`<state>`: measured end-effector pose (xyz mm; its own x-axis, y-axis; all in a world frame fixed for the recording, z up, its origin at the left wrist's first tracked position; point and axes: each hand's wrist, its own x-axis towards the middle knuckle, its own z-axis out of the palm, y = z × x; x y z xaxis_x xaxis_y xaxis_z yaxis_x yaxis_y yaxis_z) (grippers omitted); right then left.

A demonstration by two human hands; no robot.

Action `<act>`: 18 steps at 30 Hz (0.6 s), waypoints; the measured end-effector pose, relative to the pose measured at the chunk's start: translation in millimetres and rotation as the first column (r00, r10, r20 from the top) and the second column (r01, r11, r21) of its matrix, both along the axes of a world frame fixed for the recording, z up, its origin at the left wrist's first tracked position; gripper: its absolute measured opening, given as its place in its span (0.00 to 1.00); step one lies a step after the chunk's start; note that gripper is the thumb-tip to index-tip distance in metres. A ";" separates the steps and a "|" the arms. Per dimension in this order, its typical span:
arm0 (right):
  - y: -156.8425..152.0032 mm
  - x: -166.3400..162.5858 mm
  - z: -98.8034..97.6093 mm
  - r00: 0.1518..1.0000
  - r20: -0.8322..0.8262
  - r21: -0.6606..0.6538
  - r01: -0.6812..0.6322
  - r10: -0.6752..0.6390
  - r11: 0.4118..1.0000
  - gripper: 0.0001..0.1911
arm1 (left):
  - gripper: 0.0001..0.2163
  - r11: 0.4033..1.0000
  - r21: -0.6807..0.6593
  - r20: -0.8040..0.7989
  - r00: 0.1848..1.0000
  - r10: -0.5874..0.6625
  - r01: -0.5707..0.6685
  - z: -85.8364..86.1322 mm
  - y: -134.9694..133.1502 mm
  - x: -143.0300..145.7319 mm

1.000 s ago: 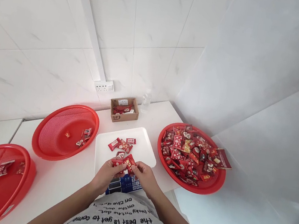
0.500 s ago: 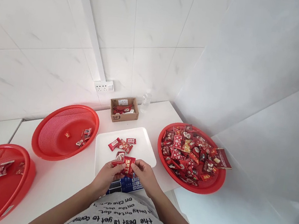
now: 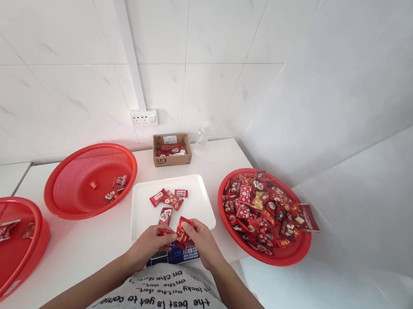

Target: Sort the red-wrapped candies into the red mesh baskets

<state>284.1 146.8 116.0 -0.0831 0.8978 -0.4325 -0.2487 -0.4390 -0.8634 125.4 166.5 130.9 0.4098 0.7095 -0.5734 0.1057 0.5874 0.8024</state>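
Note:
Over the near edge of a white weighing scale (image 3: 200, 195), my right hand (image 3: 201, 241) pinches a small red snack packet (image 3: 181, 231), now tilted. My left hand (image 3: 151, 244) is closed on another red packet (image 3: 165, 231), partly covered by its fingers, and its fingertips meet the packet in my right hand. Just beyond the hands, a dark red packet with a pale label (image 3: 165, 216) lies on the scale's tray. Several more red packets (image 3: 172, 200) rest farther back on it. The blue keypad (image 3: 186, 255) shows below my hands, partly hidden.
A red basket heaped with packets (image 3: 306, 251) stands to the right. On the left are a red basket holding a few packets (image 3: 71, 164) and a nearer red basket (image 3: 36, 253). An open cardboard box (image 3: 174, 161) and a clear bottle (image 3: 201, 138) stand near the wall.
The packet in my right hand has turned from facing me flat to tilted. My hands have shifted slightly, uncovering more of the dark red packet on the tray.

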 end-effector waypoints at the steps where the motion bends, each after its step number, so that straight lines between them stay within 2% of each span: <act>1: -0.1 0.5 -0.8 1.000 0.014 -0.003 -0.022 0.022 1.000 0.18 | 0.13 0.999 0.018 -0.038 0.998 -0.042 0.043 0.4 -0.6 0.1; 3: -0.6 0.6 -4.7 0.998 0.043 -0.008 -0.036 0.036 0.999 0.19 | 0.13 0.994 0.045 -0.093 0.991 -0.095 0.100 0.3 -2.5 0.8; 5: -1.2 -0.9 -9.8 0.997 0.079 -0.001 0.001 -0.001 1.000 0.19 | 0.13 0.993 0.041 -0.101 0.990 -0.102 0.107 -1.5 -4.6 1.5; 9: -2.2 -4.7 -15.6 0.994 0.088 0.004 0.063 -0.063 0.998 0.19 | 0.13 0.998 0.024 -0.085 0.995 -0.052 0.055 -8.1 -5.2 0.6; 12: -1.4 -2.9 -15.5 0.996 0.083 -0.022 -0.016 0.018 1.000 0.18 | 0.14 0.999 0.046 -0.087 0.996 0.032 -0.028 -12.4 -1.5 -1.7; 15: 3.0 4.1 -18.6 0.964 0.252 0.018 -0.089 0.082 0.996 0.17 | 0.16 0.996 0.053 -0.095 0.992 0.079 -0.075 -15.9 4.0 -4.5; 18: 12.3 13.9 -27.1 0.870 0.494 0.111 -0.064 0.001 0.992 0.16 | 0.16 0.990 0.117 -0.209 0.973 0.096 -0.073 -20.3 10.2 -9.3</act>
